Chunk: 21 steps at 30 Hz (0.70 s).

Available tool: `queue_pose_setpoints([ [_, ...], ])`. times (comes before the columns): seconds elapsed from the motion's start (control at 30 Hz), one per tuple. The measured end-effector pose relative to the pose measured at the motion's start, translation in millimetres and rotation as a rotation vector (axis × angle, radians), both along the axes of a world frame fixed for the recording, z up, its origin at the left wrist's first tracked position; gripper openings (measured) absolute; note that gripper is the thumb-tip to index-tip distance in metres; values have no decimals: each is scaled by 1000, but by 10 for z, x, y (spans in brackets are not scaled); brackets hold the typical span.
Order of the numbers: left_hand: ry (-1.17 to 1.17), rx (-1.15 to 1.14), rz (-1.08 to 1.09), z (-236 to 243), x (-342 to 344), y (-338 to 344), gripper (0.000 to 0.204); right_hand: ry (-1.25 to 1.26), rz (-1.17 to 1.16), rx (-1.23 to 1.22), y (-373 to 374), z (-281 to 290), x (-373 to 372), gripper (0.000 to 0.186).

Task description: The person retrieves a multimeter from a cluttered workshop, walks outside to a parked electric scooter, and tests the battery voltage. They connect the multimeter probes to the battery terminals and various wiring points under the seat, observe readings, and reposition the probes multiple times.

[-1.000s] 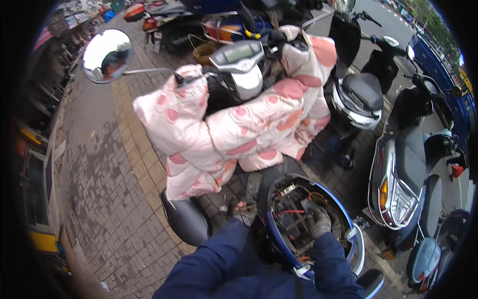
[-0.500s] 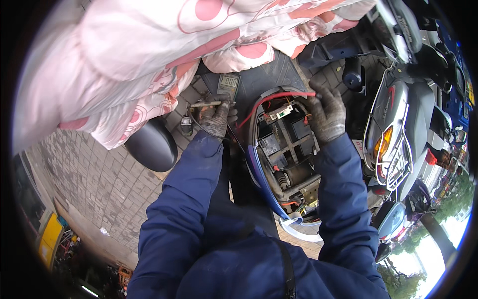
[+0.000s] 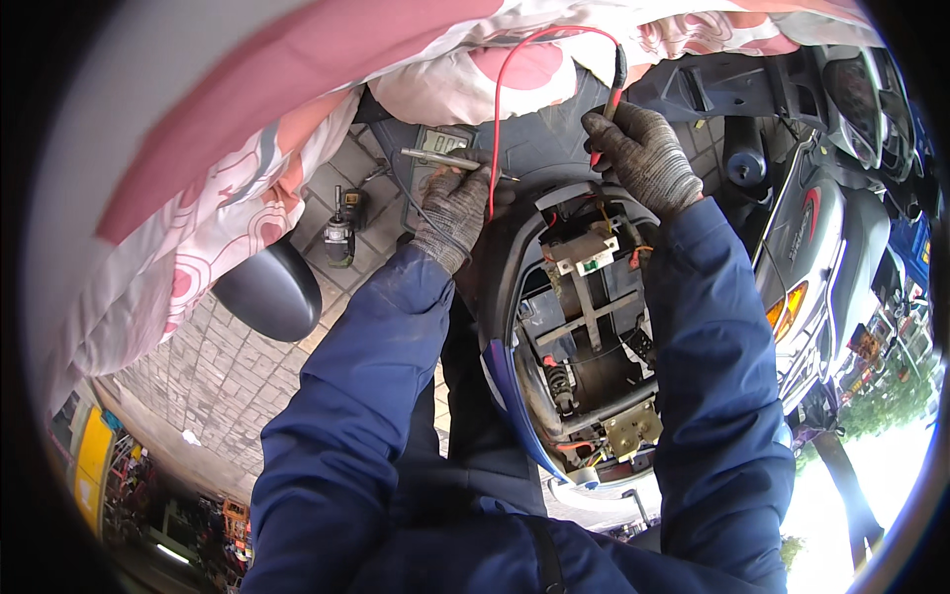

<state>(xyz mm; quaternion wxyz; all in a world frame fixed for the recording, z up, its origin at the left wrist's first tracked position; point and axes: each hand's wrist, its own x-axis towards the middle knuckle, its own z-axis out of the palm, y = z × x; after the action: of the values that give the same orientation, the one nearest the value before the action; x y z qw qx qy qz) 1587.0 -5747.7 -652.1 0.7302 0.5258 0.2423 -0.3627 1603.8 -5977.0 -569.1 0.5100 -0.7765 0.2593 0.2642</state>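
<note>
Much is hidden from you here. The pink and white flowered fabric cover [image 3: 247, 139] fills the upper left and hides the front of the scooter under it. Your dark blue sleeves cover the lower middle, and the far end of the thin red test wire [image 3: 497, 109] goes behind your left hand, so you cannot see where it ends.

Your left hand [image 3: 453, 206], in a grey knitted glove, is closed around a slim metal probe [image 3: 440, 156], which lies just at the small grey meter with a display [image 3: 435, 148] on the scooter's dark footboard [image 3: 539, 148]. Your right hand [image 3: 643, 158], also gloved, pinches the black and red probe handle [image 3: 616, 89] of the red wire, above the upper edge of the open battery compartment [image 3: 584, 327].

Inside the compartment the parts are small and hard to read. Its blue rim [image 3: 505, 386] is near your left sleeve. To the right, the neighbouring dark scooter [image 3: 821, 238] stands close. On the left, the paved ground [image 3: 237, 366] beside the black seat [image 3: 265, 292] is more open, with a small black tool [image 3: 341, 233] lying there.
</note>
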Motion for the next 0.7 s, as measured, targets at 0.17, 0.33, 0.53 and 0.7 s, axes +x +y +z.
queue_pose_setpoints([
  [0.17, 174, -252, 174, -401, -68, -54, 10, 139, -8, 94, 59, -268, 95, 34],
  [0.33, -44, -208, 16, -559, -129, -123, 1, 227, -4, 133, 129, -475, 112, 35],
  [0.53, -194, -76, -166, -594, -130, -219, 6, 285, 16, 192, 138, -582, 139, 33],
  [0.7, -334, 122, -357, -704, -105, -321, 16, 329, -36, 140, 173, -633, 150, 31],
])
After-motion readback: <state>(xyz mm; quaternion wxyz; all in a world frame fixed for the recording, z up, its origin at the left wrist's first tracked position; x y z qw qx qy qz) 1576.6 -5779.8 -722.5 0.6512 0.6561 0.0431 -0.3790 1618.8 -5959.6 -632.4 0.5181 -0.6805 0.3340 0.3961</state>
